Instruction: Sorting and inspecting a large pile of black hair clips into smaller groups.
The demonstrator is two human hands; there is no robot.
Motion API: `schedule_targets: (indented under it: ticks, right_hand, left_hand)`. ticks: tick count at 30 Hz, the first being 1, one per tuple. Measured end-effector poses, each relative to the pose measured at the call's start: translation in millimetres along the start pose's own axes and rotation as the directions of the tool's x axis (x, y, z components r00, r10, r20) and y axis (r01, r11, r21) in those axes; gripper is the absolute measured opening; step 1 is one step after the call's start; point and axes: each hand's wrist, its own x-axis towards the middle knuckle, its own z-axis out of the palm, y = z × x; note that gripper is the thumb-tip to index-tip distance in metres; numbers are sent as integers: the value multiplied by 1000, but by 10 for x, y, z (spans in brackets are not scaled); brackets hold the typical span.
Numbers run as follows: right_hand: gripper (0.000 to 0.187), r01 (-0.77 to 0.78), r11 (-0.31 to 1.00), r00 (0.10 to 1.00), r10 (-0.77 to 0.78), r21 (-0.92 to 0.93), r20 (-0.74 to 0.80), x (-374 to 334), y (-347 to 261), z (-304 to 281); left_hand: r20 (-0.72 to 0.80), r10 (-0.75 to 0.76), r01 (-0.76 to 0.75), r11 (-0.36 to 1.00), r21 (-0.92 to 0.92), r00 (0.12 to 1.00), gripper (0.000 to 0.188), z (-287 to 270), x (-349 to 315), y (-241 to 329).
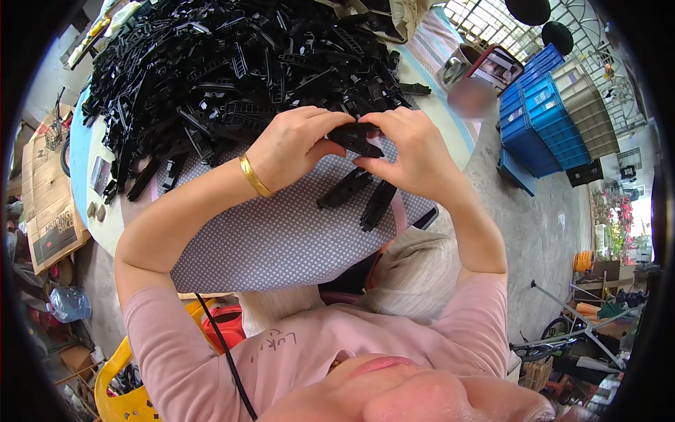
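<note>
A person's left hand (294, 144) and right hand (420, 155) pinch a black plastic part (356, 140) between their fingers (333, 120), two loose black pieces (344, 189) lying on the table (281, 243) nearer the body than the fingers, a black heap (232, 77) beyond them

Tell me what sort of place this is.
Probably a small workshop or home assembly space: a heap of black parts on a cloth-covered table, stacked blue crates to the right, and a concrete-looking floor.
</note>
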Motion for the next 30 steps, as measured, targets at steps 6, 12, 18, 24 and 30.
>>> schedule_targets:
  ticks: [6,12,18,24,30]
  right_hand:
    - [34,62,994,990,-73,-87,-121,-67,-22,51]
    - [27,-187,953,979,161,238,126,-38,123,-133]
    - [27,-461,886,882,463,-48,86,-194,589,-402]
    - [28,-406,909,912,395,95,112,-143,649,-82]
    - [25,-368,917,928,353,155,119,11,592,-35]
  left_hand:
    - [20,40,-40,999,-24,999,35,-46,25,30]
    - [209,-271,312,929,-198,940,30,-32,75,110]
    - [405,-113,200,963,-179,907,25,-36,20,-6]
    - [325,-192,259,949,-179,926,19,33,97,16]
    - [202,50,-129,908,398,978,35,155,46,-78]
